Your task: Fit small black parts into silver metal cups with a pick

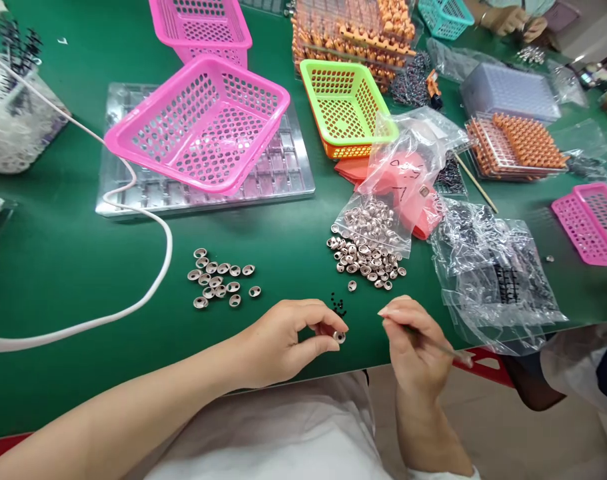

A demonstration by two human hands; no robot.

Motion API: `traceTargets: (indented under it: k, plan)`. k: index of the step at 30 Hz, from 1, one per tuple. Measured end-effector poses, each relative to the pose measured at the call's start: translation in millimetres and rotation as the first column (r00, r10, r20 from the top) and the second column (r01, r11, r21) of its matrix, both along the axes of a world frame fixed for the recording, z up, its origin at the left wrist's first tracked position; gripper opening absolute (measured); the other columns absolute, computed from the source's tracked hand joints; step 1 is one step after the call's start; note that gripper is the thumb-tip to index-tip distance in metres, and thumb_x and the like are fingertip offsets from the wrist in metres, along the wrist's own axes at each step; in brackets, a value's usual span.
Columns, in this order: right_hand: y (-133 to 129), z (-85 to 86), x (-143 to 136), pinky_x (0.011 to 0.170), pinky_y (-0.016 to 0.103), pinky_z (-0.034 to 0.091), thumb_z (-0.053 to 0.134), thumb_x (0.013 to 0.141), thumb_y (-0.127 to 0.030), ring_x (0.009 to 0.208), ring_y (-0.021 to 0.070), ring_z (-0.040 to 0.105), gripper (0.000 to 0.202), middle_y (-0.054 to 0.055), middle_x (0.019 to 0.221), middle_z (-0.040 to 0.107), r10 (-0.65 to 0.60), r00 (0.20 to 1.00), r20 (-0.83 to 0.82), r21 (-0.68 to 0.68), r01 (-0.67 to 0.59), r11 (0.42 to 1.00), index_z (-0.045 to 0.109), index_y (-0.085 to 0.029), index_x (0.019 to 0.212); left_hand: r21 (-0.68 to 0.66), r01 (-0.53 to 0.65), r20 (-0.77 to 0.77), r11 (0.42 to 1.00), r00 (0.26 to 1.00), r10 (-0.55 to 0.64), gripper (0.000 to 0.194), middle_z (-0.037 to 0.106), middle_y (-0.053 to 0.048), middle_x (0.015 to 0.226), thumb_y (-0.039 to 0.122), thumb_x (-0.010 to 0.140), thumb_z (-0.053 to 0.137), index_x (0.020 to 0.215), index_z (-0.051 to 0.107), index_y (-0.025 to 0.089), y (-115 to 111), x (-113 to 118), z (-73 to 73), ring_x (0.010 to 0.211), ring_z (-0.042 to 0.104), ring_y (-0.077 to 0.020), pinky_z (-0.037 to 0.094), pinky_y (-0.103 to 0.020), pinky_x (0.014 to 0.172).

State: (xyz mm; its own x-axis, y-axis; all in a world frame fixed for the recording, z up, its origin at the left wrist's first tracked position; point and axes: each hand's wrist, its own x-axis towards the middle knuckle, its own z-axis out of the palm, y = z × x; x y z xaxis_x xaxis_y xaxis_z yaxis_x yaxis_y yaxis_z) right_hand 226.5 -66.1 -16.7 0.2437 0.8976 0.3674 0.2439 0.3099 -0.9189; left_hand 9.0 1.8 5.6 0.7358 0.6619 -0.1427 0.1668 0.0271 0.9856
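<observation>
Between the thumb and forefinger of my left hand is a small round metal cap, low over the table's near edge. My right hand is closed in a pinch around a thin stick-like tool, whose back end sticks out to the right; its tip is hidden at the fingertips. Just beyond my left fingers lie several tiny black bits. A pile of metal caps spills from a clear plastic bag. To the left, a looser group of caps is spread on the green table.
A pink basket rests on a metal tray. Behind stand a green basket and stacked orange parts. A white cable curves across the left. Plastic bags lie right. Another person's hands show far right.
</observation>
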Motion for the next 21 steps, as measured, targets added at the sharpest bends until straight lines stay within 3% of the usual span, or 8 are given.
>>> traceTargets:
  k: [2,4,8,10,12,15,18,21]
  plan:
    - [-1.4,-5.1,-3.6,0.068,0.03,0.049,0.065,0.091,-0.015,0.083,0.0171,0.061,0.014,0.002,0.083,0.067,-0.112,0.973,-0.201,-0.088,0.096,0.992,0.071,-0.026,0.096,-0.003,-0.001,-0.021,1.0,1.0,0.001,0.014,0.074,-0.004,0.091,0.018,0.091,0.063,0.1,0.074,0.016,1.1,0.6,2.5,0.082,0.07,-0.0133,0.055,-0.022,0.078]
    - [-2.2,-8.7,-5.1,0.064,0.028,0.047,0.062,0.094,-0.026,0.081,0.0164,0.061,0.009,0.003,0.085,0.067,-0.15,0.922,-0.358,-0.179,0.09,0.98,0.072,-0.026,0.095,0.017,0.002,-0.065,1.0,0.998,-0.001,0.014,0.074,-0.003,0.092,0.02,0.091,0.063,0.1,0.073,0.017,4.2,-0.4,5.7,0.083,0.07,-0.0135,0.055,-0.022,0.077]
    - [-0.5,-9.8,-1.6,0.06,0.028,0.044,0.051,0.099,-0.041,0.076,0.0167,0.06,0.03,0.007,0.09,0.067,-0.116,0.858,-0.501,-0.231,-0.004,0.973,0.075,-0.023,0.091,0.203,-0.001,-0.302,0.979,0.951,0.064,0.019,0.074,-0.004,0.095,0.026,0.093,0.056,0.101,0.072,0.019,15.6,-16.4,13.8,0.084,0.07,-0.0168,0.056,-0.026,0.075]
    - [2.1,-9.5,1.7,0.069,0.033,0.049,0.05,0.098,-0.045,0.088,0.0201,0.061,0.034,0.009,0.096,0.068,-0.086,0.855,-0.512,-0.223,-0.036,0.974,0.076,-0.024,0.09,0.345,0.037,-0.477,0.938,0.867,0.141,0.026,0.074,-0.006,0.1,0.029,0.095,0.049,0.104,0.072,0.019,21.8,-30.2,16.8,0.089,0.07,-0.0212,0.056,-0.032,0.078]
    - [4.7,-10.5,4.9,0.08,0.036,0.05,0.051,0.097,-0.049,0.101,0.0224,0.06,0.036,0.009,0.099,0.067,-0.087,0.859,-0.505,-0.205,-0.021,0.978,0.076,-0.026,0.088,0.455,0.097,-0.64,0.885,0.727,0.25,0.034,0.074,-0.01,0.105,0.033,0.095,0.044,0.107,0.072,0.018,26.9,-43.9,17.5,0.099,0.068,-0.0287,0.056,-0.04,0.08]
    - [6.3,-13.7,8.2,0.07,0.031,0.049,0.053,0.096,-0.055,0.087,0.018,0.06,0.036,0.005,0.094,0.062,-0.125,0.855,-0.504,-0.212,0.018,0.977,0.074,-0.026,0.09,0.517,0.159,-0.753,0.841,0.552,0.358,0.042,0.073,-0.015,0.109,0.036,0.095,0.04,0.106,0.075,0.016,33.4,-60.0,13.9,0.104,0.066,-0.0349,0.055,-0.048,0.083]
    - [3.6,-16.2,10.7,0.053,0.026,0.043,0.051,0.096,-0.057,0.06,0.0114,0.055,0.037,0.002,0.086,0.058,-0.092,0.833,-0.546,-0.255,-0.061,0.965,0.071,-0.027,0.097,0.509,0.208,-0.782,0.835,0.517,0.347,0.038,0.073,-0.015,0.105,0.032,0.091,0.043,0.099,0.077,0.016,39.8,-71.1,9.0,0.101,0.066,-0.0366,0.056,-0.05,0.085]
    - [-1.0,-17.5,14.2,0.045,0.025,0.044,0.046,0.099,-0.054,0.055,0.0118,0.059,0.036,0.001,0.083,0.057,-0.007,0.823,-0.568,-0.225,-0.147,0.963,0.069,-0.026,0.101,0.564,0.196,-0.759,0.802,0.505,0.411,0.027,0.073,-0.016,0.1,0.032,0.085,0.056,0.097,0.074,0.016,45.0,-75.5,9.5,0.098,0.066,-0.0403,0.056,-0.054,0.081]
